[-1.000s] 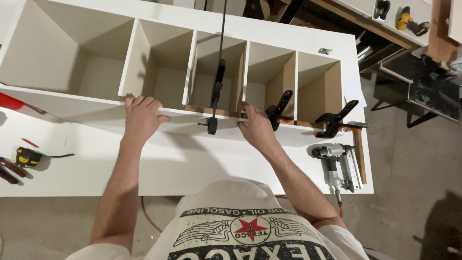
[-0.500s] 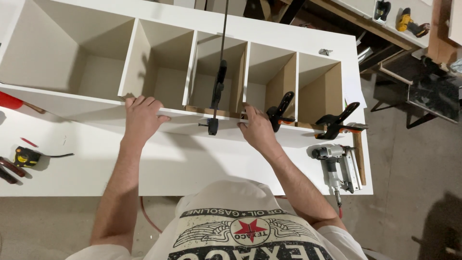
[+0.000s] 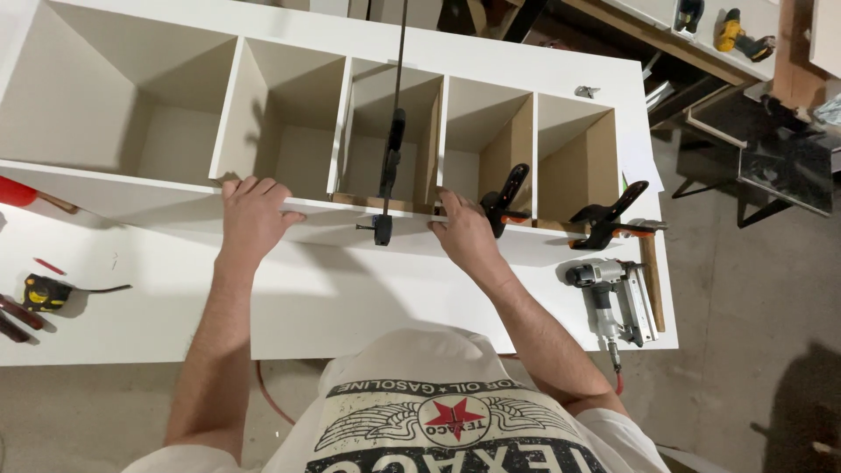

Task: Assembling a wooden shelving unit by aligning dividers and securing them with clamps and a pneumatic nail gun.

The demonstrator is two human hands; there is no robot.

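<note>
On shelf edge (image 3: 175, 188) | left hand (image 3: 254, 219) flat, fingers spread | right hand (image 3: 464, 232) fingers pressed together

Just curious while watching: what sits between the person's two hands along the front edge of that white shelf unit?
In the head view, a black bar clamp stands between the left hand and right hand, gripping the shelf unit's front edge over a thin wood strip.

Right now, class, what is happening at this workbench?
A person leans over a white shelf unit lying on a white table. The left hand and the right hand both press on the unit's front edge, either side of a black bar clamp. Two spring clamps grip the edge farther right. A nail gun lies by the right corner, a tape measure at the left.
</note>
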